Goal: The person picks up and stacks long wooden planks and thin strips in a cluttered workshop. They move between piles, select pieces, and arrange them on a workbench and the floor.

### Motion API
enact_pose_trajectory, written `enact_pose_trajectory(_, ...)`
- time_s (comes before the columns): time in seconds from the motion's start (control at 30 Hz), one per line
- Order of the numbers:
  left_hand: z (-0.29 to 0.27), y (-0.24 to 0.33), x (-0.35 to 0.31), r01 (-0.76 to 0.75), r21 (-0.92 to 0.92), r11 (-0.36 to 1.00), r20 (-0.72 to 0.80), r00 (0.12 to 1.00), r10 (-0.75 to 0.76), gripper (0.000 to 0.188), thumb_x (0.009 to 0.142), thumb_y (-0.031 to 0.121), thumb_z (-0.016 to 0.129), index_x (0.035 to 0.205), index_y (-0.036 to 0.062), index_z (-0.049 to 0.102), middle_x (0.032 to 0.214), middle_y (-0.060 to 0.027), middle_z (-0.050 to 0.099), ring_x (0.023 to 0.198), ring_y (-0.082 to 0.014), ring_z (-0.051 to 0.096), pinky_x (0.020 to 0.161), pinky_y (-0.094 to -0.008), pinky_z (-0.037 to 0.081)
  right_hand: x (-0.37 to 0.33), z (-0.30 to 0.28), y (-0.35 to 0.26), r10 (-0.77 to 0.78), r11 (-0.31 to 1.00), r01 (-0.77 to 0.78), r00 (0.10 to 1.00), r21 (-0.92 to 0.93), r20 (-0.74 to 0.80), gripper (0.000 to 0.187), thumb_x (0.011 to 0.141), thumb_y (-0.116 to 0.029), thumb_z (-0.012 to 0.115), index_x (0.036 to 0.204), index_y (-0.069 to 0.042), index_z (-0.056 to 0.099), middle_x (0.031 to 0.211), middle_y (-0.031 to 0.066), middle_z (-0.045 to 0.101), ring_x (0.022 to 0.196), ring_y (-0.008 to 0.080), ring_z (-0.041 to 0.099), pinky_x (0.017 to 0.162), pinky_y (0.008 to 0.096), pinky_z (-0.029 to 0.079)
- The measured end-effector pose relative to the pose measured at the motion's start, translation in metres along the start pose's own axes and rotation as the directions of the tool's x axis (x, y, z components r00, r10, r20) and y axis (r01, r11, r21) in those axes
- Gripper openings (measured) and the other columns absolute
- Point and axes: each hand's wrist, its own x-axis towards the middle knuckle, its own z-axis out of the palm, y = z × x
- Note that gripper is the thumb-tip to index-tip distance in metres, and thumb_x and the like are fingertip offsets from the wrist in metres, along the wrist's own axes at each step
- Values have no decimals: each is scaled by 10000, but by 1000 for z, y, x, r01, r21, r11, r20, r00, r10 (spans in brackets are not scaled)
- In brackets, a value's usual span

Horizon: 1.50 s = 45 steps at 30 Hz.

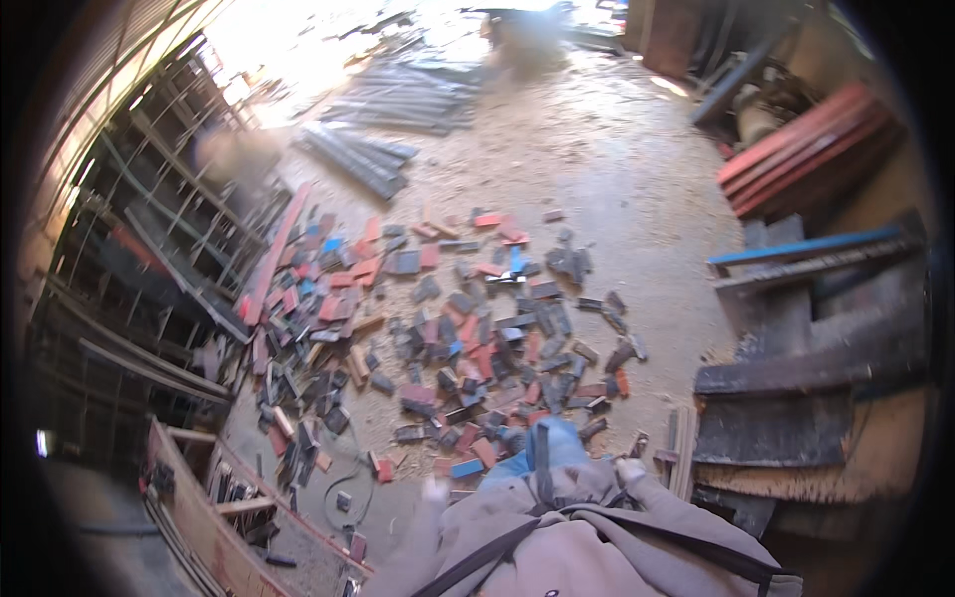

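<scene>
My left hand (435,490), pale and smeared by motion, hangs low beside my body. My right hand (630,470) is at the other side, just past the end of my grey sleeve (662,497). The fingers of both are too small and blurred to read, and I make out nothing held in either. Just ahead of my blue trousers (559,443) spreads a loose heap of short cut wood blocks (477,358), black, red and a few blue. A blue block (466,468) is among those nearest my left hand.
Long dark boards (353,159) lie beyond the blocks. Metal racking (149,219) lines the left side, with a wooden crate (199,497) at the near left. On the right are stacked red boards (806,149) and dark planks (776,428). Sawdust covers the floor (627,179).
</scene>
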Motion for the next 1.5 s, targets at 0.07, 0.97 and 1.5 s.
enact_pose_trajectory(0.07, -56, 35, 95, -57, -131, 990, -180, 983, 33, 254, 947, 171, 744, 1184, 104, 684, 801, -18, 642, 677, -154, 594, 576, -376, 507, -9, -7, -58, -412, 663, 429, 893, -614, 179, 335, 953, -275, 572, 1174, -68, 716, 1144, 197, 750, 998, 322, 738, 807, 471, 579)
enact_pose_trajectory(0.97, -261, 255, 692, 507, -190, 840, 113, 862, -495, 136, 1020, 173, 607, 1066, 70, 682, 868, -14, 653, 735, -155, 586, 661, -335, 506, 692, -274, -1054, -709, 691, 616, 679, -378, -189, 194, 801, -192, 597, 764, -162, 785, 897, 127, 761, 791, 292, 729, 774, 435, 575)
enact_pose_trajectory(1.5, -689, 448, 1360, 54, -595, 802, -308, 906, -290, 239, 1013, 74, 648, 1250, 53, 655, 925, -3, 660, 770, -89, 560, 671, -256, 480, 916, -203, -1370, -336, 579, 460, 887, -673, 318, 279, 813, -72, 670, 1083, -73, 741, 1101, 226, 722, 1088, 376, 697, 922, 464, 572)
